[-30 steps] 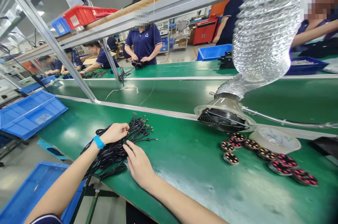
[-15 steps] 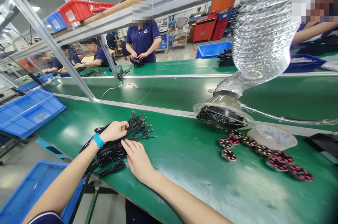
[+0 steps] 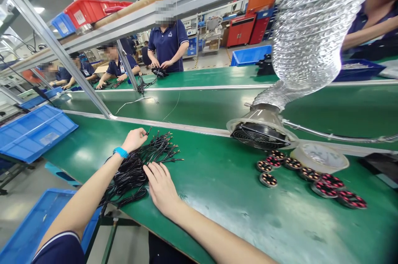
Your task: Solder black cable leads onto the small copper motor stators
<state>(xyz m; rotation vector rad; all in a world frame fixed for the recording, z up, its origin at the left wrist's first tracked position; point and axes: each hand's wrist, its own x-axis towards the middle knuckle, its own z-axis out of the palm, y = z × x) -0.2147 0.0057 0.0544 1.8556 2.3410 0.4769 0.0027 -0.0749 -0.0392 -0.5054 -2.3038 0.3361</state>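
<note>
Green bench (image 3: 224, 214), factory bkgd: L hand (image 3: 134, 139) pinches one cable end (image 3: 149, 130) above black cable bundle (image 3: 129, 177); R hand (image 3: 162, 189), fingers loosely extended, touches bundle's edge. Light R pressure w/ slow L lift prob. limits snags.

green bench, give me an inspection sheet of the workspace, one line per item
surface: green bench glossy, faint marks
job's things: black cables piled, tips fanned out
clutter: wound rings near fan and tub
hands: left hand pinches a cable end; right hand open at the pile's edge
cables: folded, overlapping; pale wire beyond the rail
surroundings: blue crates left, foil duct, co-workers opposite
</note>
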